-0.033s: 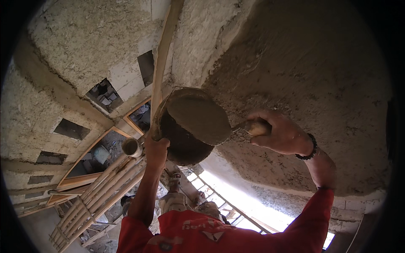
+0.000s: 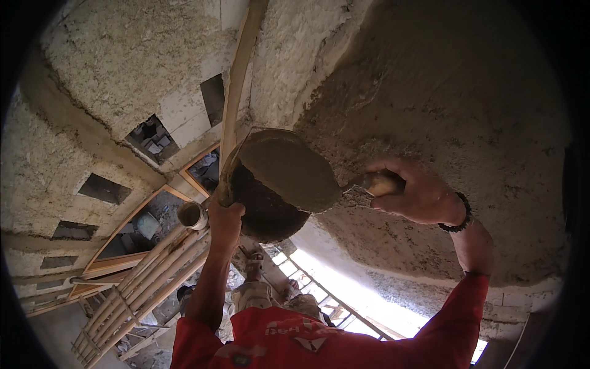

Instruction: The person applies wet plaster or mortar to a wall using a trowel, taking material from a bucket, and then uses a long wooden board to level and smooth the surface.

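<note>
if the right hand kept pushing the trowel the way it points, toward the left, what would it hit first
Likely the mortar pan that the left hand holds up; the trowel in the right hand already overlaps its rim. Depth is unclear, so it may pass over it.

The round mortar-caked pan (image 2: 270,209) hides the left hand's (image 2: 224,221) fingertips; the right hand (image 2: 415,197) covers most of the wooden trowel handle (image 2: 378,182) — the red sleeves (image 2: 295,344) run off the lower edge.
</note>
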Demonstrator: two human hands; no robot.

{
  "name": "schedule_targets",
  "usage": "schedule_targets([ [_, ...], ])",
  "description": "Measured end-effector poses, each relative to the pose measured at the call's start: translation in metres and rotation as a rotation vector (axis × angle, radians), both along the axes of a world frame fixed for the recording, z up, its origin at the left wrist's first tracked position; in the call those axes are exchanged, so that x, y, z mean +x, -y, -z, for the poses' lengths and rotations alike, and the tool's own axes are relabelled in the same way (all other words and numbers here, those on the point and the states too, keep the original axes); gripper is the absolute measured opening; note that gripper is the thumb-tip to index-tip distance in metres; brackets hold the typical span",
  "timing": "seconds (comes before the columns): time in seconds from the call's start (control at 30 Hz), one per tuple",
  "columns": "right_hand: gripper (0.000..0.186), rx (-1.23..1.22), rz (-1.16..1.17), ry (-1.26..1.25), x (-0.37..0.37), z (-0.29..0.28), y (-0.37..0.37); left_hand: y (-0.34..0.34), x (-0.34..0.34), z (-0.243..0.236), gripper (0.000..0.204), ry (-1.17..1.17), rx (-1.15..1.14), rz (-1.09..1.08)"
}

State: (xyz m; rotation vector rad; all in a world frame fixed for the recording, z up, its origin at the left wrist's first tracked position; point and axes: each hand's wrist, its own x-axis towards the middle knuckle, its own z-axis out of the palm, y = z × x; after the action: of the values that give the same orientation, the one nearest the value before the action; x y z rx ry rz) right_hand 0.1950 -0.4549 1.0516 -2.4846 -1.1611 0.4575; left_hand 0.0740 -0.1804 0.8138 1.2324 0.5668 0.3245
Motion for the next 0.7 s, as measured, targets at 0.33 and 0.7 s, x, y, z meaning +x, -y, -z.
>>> schedule_targets([
  [0.33, 0.044, 0.248, 0.516, 0.577, 0.143, -0.054, 0.054, -0.022, -0.015, 0.0, 0.053, -0.097, 0.117, 0.028],
  [0.7, 0.027, -0.268, -0.077, 0.547, 0.012, 0.038, 0.053, 0.04, 0.012, -0.031, 0.042, -0.026, 0.124, 0.081],
])
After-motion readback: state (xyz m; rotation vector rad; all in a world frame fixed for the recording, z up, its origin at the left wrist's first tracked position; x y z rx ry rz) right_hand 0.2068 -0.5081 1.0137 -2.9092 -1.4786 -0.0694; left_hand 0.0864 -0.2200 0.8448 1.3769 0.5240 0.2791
